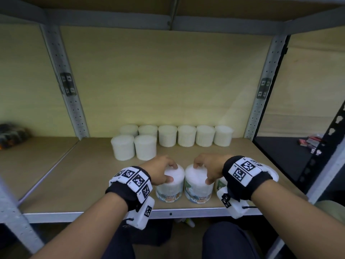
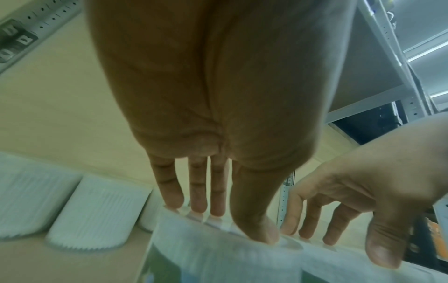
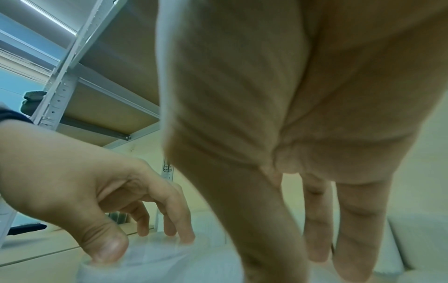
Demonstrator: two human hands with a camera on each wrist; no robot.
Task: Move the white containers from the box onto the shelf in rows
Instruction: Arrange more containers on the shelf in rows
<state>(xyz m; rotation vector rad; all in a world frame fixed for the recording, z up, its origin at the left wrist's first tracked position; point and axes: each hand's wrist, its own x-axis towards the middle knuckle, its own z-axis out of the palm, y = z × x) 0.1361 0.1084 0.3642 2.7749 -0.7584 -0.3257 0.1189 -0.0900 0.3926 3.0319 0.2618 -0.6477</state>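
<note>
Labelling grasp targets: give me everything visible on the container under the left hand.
The left container is a white upright cylinder, apparently clear plastic packed with cotton buds, with a printed label low on its front reading "COTTON BUDS". It stands near the front edge of the shelf, close beside the right container; contact between them cannot be told. The left hand grips its top from above, fingers on the far rim, thumb on the near rim. The lid looks translucent.

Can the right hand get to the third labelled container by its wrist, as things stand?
Probably not yet: the right hand already grips a container by the top. The third container sits under its wrist, mostly hidden.
</note>
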